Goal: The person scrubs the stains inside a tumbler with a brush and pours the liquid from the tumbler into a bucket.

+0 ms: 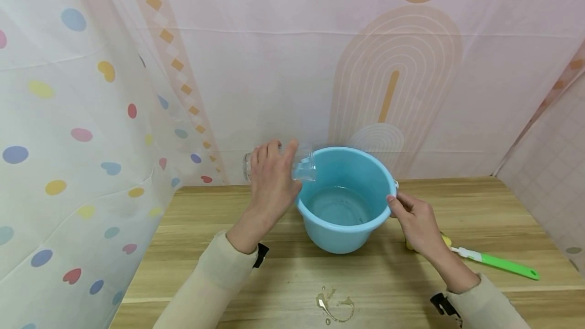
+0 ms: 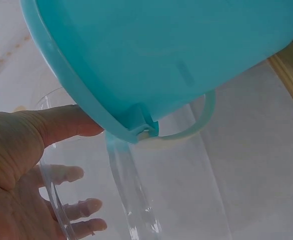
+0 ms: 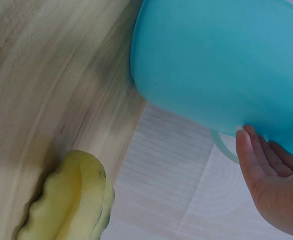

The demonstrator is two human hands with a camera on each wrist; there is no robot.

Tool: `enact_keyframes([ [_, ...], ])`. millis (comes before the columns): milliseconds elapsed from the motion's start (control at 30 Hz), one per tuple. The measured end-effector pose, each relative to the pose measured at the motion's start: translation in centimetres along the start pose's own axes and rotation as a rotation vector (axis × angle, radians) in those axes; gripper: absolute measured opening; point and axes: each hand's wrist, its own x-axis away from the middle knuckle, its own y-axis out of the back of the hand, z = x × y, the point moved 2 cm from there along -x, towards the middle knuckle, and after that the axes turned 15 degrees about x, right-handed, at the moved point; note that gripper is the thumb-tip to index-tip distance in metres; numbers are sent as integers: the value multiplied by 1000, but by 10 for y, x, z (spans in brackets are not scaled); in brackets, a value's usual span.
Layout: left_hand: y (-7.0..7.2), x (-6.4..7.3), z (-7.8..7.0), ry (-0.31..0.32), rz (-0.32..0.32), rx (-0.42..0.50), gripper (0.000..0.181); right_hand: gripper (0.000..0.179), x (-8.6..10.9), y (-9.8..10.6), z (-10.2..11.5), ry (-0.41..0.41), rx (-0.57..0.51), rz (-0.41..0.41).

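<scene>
My left hand (image 1: 273, 174) grips a clear glass jar (image 1: 304, 165) that lies tilted on its side, its mouth at the left rim of a light blue bucket (image 1: 335, 240). In the left wrist view the thumb and fingers curl round the see-through wall. Shallow water (image 1: 338, 206) covers the bucket's bottom. At the bucket's right side, my right hand (image 1: 418, 220) pinches the rim, thumb on top and fingers (image 3: 266, 155) against the outer wall. A pale handle (image 2: 199, 122) hangs from the bucket's rim.
Right of the bucket, partly behind the right hand, lies a yellow sponge (image 3: 69, 200) brush with a green handle (image 1: 509, 266). A small puddle (image 1: 335, 308) wets the wooden table (image 1: 205, 232) in front. Patterned curtains (image 1: 256, 75) rise behind and at both sides.
</scene>
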Motion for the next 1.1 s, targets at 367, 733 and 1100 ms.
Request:
enact_keyframes([
  [367,0,-1,1,8,11,-7,66,44,0,-1,0,10,-14,-5],
  [733,0,-1,3,9,10,-24,63,44,-1,-2,1,12,-5,-3],
  [1100,-1,-2,3,16,21,-20,66,44,-1,-3,0,16,-21,-4],
])
